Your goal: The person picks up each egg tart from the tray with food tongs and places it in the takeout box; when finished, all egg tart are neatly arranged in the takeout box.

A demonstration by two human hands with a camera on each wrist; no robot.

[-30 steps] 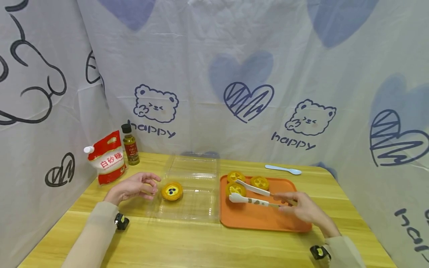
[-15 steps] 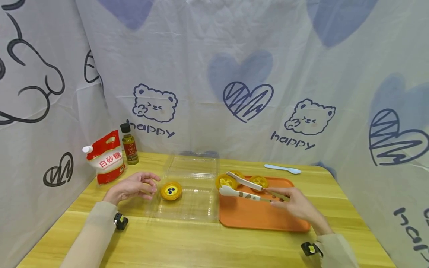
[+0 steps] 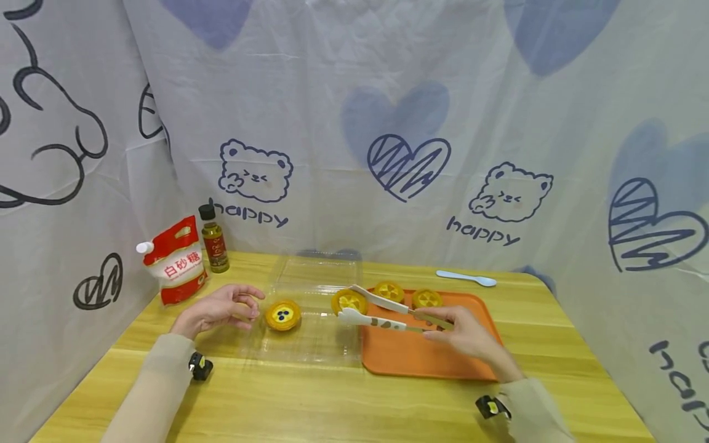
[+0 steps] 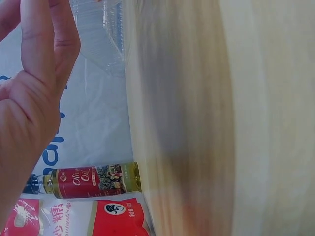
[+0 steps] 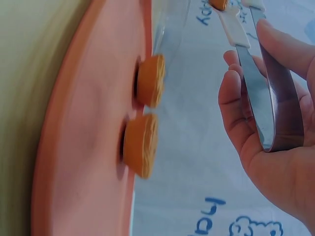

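Note:
My right hand (image 3: 462,335) grips a pair of food tongs (image 3: 382,320) with white paw-shaped tips and metal arms, bent in a U within the palm in the right wrist view. Between the tips is an egg tart (image 3: 350,301) with a yellow topping, held above the right part of a clear plastic box (image 3: 316,351). Another tart (image 3: 283,315), dotted with dark berries, sits in the box's left side. Beside the box's left edge, my left hand (image 3: 221,309) has loosely bent fingers and holds nothing. Two more tarts, one at the back left (image 3: 389,291) and one farther right (image 3: 427,299), stay on the orange tray (image 3: 426,360).
A red and white sugar bag (image 3: 178,261) and an olive oil bottle (image 3: 215,240) stand at the back left. Behind the tray lies a pale blue spoon (image 3: 466,278). The box's raised lid (image 3: 318,271) faces the printed curtain.
My right hand has moved left with the tongs, carrying the tart off the tray and over the clear box. My left hand has stayed in place.

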